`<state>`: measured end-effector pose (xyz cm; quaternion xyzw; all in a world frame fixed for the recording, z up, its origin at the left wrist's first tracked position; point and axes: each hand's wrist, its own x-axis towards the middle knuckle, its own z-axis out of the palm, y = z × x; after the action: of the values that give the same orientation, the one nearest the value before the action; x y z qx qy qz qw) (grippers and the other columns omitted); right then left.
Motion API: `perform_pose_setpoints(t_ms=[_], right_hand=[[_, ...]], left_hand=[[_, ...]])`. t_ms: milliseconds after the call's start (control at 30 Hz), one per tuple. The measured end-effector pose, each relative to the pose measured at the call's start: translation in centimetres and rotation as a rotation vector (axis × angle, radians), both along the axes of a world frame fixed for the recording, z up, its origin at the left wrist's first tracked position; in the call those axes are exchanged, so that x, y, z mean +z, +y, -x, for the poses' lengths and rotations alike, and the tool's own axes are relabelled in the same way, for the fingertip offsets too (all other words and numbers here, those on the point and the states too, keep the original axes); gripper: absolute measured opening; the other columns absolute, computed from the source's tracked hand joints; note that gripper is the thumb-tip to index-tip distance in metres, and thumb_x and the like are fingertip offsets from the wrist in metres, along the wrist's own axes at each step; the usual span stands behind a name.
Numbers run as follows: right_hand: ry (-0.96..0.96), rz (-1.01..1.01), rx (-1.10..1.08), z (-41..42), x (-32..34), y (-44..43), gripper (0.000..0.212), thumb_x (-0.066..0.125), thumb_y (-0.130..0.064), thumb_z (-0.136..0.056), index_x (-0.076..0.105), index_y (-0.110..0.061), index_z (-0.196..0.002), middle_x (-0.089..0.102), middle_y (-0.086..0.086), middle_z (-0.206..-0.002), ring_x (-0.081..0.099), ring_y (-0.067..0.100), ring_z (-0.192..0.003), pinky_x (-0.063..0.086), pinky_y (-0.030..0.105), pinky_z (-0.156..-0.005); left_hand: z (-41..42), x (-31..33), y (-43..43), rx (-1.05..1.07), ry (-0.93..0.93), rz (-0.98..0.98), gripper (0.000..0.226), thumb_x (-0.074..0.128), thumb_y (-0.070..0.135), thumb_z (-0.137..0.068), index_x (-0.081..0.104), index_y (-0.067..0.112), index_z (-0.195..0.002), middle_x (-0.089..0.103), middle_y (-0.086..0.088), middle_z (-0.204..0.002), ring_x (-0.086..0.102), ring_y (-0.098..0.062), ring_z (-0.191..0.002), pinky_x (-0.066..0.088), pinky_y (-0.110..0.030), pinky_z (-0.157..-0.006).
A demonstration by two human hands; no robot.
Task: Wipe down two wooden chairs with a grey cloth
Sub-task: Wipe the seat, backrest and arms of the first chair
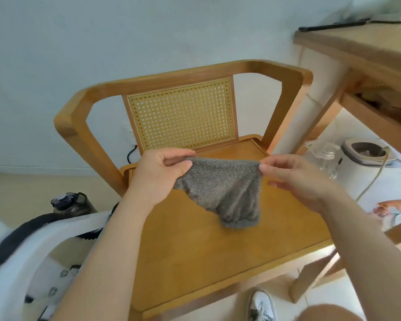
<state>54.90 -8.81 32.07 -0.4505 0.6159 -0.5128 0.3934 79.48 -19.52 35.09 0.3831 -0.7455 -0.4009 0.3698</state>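
A wooden chair [195, 246] with a cane back panel [182, 114] and a curved armrest rail stands in front of me, facing me. Above its seat I hold a grey fluffy cloth [222, 191] stretched between both hands. My left hand [158, 172] pinches the cloth's upper left corner. My right hand [296, 177] pinches the upper right corner between thumb and fingers. The rest of the cloth hangs down loosely, just above the seat. Part of a second wooden chair [366, 105] shows at the right, tucked under a table.
A wooden table [361, 45] stands at the upper right. On the floor to the right are a white appliance [366, 156], a clear jar [326, 161] and an orange spray bottle [389, 206]. A white chair [33, 251] and a dark bottle [70, 202] are at the left.
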Motion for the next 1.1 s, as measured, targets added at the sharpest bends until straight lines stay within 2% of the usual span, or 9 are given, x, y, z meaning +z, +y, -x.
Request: perform_pose_setpoints(t_ms=[67,333,467,533,600,667,767,867,1100], right_hand=[[-0.095,0.040,-0.080,-1.6,0.5,-0.4,0.015,0.054,-0.023,-0.097,0.064,-0.015,-0.088,0.061,-0.003,-0.087,0.055,0.012,-0.088,0.045,0.029,-0.081],[0.468,0.551,-0.365,-5.6,1.8,0.3,0.007,0.055,-0.020,-0.096,0.058,-0.014,-0.092,0.056,0.010,-0.069,0.047,0.014,-0.061,0.036,0.023,-0.054],[0.784,-0.039,0.054,-3.9,-0.6,1.1,0.010,0.060,-0.037,-0.088,0.066,-0.029,-0.088,0.066,0.002,-0.075,0.063,0.024,-0.075,0.048,0.035,-0.064],[1.027,-0.352,0.045,-4.4,-1.9,0.8,0.026,0.056,-0.042,-0.091,0.059,-0.033,-0.115,0.062,0.002,-0.108,0.056,0.025,-0.107,0.045,0.042,-0.085],[1.185,-0.292,-0.050,-6.5,-3.4,0.6,0.044,0.048,-0.038,-0.095,0.040,-0.035,-0.138,0.044,0.004,-0.136,0.040,0.025,-0.127,0.035,0.049,-0.098],[1.128,-0.082,0.118,-10.0,-4.8,0.8,0.046,0.041,-0.041,-0.098,0.034,-0.037,-0.143,0.034,-0.001,-0.150,0.029,0.021,-0.139,0.029,0.045,-0.106],[1.111,-0.103,0.502,-15.3,-8.4,0.9,0.051,0.024,-0.056,-0.099,0.024,-0.041,-0.148,0.011,-0.006,-0.161,0.003,0.014,-0.148,0.008,0.048,-0.116],[1.113,-0.169,0.517,-16.1,-10.8,0.7,0.063,0.006,-0.068,-0.090,0.012,-0.047,-0.149,-0.002,-0.013,-0.161,-0.009,0.011,-0.148,-0.002,0.049,-0.117],[1.151,-0.471,0.248,-6.6,-9.8,0.3,0.050,0.015,-0.061,-0.097,0.007,-0.054,-0.146,-0.002,-0.015,-0.161,-0.002,0.016,-0.148,0.009,0.053,-0.116]], left_hand=[[-0.2,0.6,0.1,0.050,0.028,0.025,0.034,0.072,0.007,-0.084,0.075,0.040,-0.087,0.074,0.014,-0.094,0.068,-0.004,-0.094,0.054,-0.034,-0.091],[-2.7,1.4,3.2,0.088,0.291,0.104,0.035,0.062,-0.002,-0.089,0.071,0.031,-0.099,0.066,0.017,-0.083,0.063,0.002,-0.086,0.052,-0.017,-0.076],[-5.6,-4.7,5.5,0.080,-0.214,-0.022,0.031,0.062,0.012,-0.092,0.070,0.042,-0.096,0.064,0.017,-0.097,0.059,-0.002,-0.098,0.049,-0.027,-0.084],[-5.9,-6.9,5.8,0.139,-0.322,-0.105,0.024,0.058,0.018,-0.095,0.071,0.038,-0.094,0.067,0.014,-0.097,0.061,-0.008,-0.091,0.050,-0.030,-0.077],[-6.2,-8.3,5.6,0.240,-0.476,-0.132,0.024,0.048,0.028,-0.099,0.066,0.032,-0.114,0.067,0.007,-0.109,0.061,-0.014,-0.089,0.049,-0.028,-0.073],[-7.3,-10.6,4.8,0.352,-0.707,-0.098,0.045,0.042,0.042,-0.097,0.045,0.026,-0.139,0.050,-0.005,-0.139,0.051,-0.022,-0.118,0.043,-0.036,-0.096],[-9.5,-13.8,4.3,0.488,-0.474,-0.503,0.087,0.054,0.062,-0.080,0.022,0.020,-0.149,0.037,-0.010,-0.149,0.042,-0.034,-0.129,0.037,-0.046,-0.107],[-10.5,-13.9,5.2,0.504,-0.147,-0.949,0.100,0.068,0.070,-0.068,0.036,0.015,-0.145,0.056,-0.010,-0.132,0.059,-0.032,-0.111,0.047,-0.045,-0.098],[-11.1,-12.9,7.7,0.338,-0.268,-0.936,0.096,0.060,0.075,-0.069,0.045,0.013,-0.140,0.060,-0.007,-0.127,0.060,-0.025,-0.105,0.049,-0.036,-0.086]])
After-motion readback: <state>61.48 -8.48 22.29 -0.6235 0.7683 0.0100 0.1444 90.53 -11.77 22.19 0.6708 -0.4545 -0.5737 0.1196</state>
